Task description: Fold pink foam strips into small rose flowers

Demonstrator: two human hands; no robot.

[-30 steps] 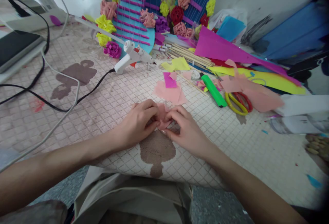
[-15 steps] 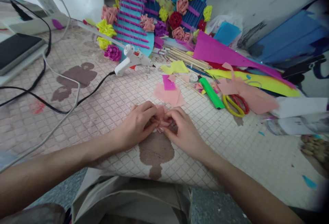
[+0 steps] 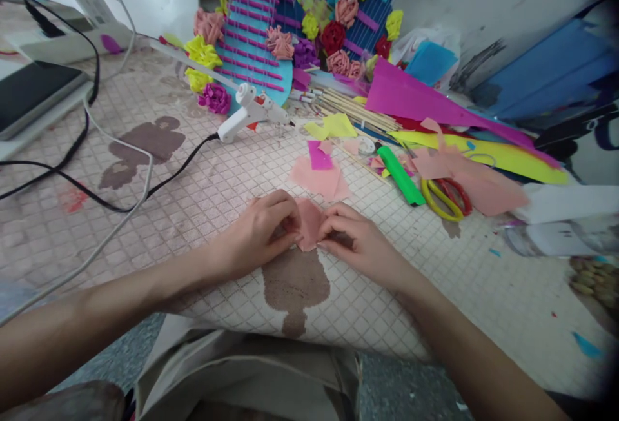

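A small pink paper piece lies near the front edge of the table, pinched from both sides. My left hand grips its left edge with curled fingers. Closed on its right edge is my right hand, fingertips pressed together. The paper's middle shows between the two hands; its edges are hidden under my fingers. More pink paper scraps lie just behind it.
A white glue gun with a black cord sits behind the hands. Green marker, yellow-red scissors, coloured sheets and wooden sticks crowd the right. Paper-flower boards stand at the back; a laptop and cables left.
My hands have drawn slightly apart, so more of the pink paper shows flat between them. Before, the fingers were bunched over it.
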